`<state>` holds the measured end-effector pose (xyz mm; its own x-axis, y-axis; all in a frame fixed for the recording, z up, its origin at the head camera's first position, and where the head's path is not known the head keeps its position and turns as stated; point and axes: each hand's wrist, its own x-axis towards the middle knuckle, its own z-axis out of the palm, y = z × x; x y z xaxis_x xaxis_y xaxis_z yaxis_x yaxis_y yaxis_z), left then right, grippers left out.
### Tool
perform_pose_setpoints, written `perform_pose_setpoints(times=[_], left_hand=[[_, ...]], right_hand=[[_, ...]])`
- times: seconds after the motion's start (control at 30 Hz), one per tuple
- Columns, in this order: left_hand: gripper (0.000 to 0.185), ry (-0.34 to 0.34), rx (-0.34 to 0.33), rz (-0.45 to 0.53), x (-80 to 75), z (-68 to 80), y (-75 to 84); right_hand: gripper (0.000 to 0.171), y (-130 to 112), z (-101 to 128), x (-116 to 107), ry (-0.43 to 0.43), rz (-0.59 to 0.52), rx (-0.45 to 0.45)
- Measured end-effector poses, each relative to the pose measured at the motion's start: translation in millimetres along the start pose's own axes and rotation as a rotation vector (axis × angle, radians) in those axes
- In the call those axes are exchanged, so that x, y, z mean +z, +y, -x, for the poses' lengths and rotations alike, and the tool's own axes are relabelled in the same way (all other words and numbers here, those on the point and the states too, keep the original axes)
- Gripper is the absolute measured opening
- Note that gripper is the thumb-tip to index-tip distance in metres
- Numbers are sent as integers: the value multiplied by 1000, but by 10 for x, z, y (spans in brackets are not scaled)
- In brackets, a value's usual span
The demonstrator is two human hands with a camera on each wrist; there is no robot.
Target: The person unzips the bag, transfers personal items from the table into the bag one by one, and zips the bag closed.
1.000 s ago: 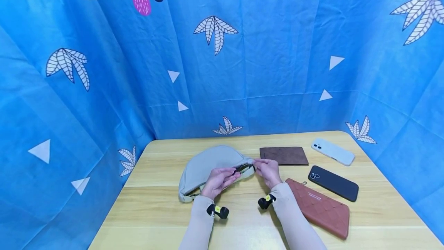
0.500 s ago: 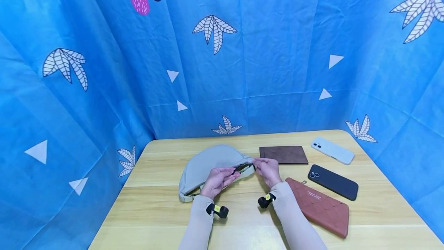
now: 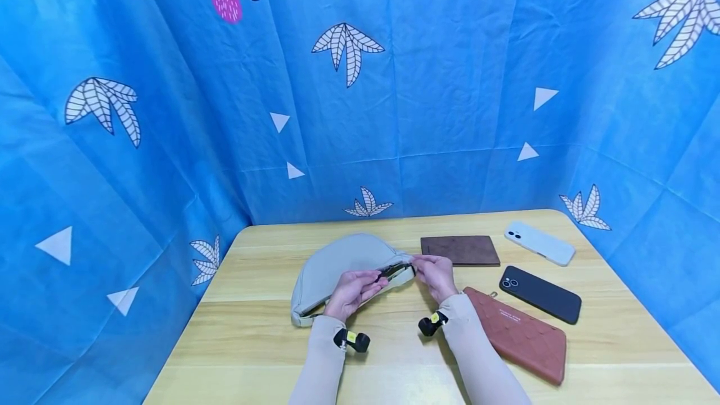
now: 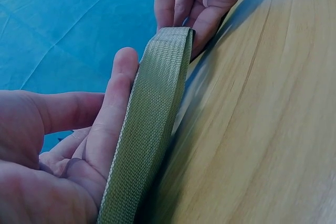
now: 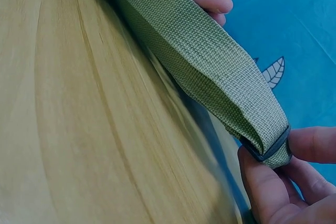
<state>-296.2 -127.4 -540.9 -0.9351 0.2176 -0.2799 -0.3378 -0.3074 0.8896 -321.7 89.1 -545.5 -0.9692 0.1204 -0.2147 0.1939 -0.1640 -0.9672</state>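
Brick-red wallet (image 3: 523,337) is lying nearest, beside right sleeve (image 3: 480,355). Left hand (image 3: 350,294) is resting finger against green strap (image 5: 199,56); whether it is gripping, cannot tell. Right hand (image 3: 436,275) is pinching black slider (image 5: 273,145) at strap's end. Grey bag (image 3: 340,267) is lying on table (image 3: 253,355), just beyond left hand. Black phone (image 3: 540,294) is lying right of hands; dark brown wallet (image 3: 461,250), white phone (image 3: 540,244) are lying farther off; blue curtain (image 3: 450,92) is hanging behind.
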Motion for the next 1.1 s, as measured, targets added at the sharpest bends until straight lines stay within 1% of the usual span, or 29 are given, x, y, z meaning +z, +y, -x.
perform_pose_setpoints(times=[0.57,0.87,1.1], left_hand=[[36,-4,2,5,-43,-10,-5],[35,8,12,-15,-35,-10,3],[34,15,13,-22,-41,-9,11]], right_hand=[[32,1,-16,-25,-11,-35,9],[30,0,-18,-30,18,-42,-2],[27,-10,-20,-38,21,-52,-1]])
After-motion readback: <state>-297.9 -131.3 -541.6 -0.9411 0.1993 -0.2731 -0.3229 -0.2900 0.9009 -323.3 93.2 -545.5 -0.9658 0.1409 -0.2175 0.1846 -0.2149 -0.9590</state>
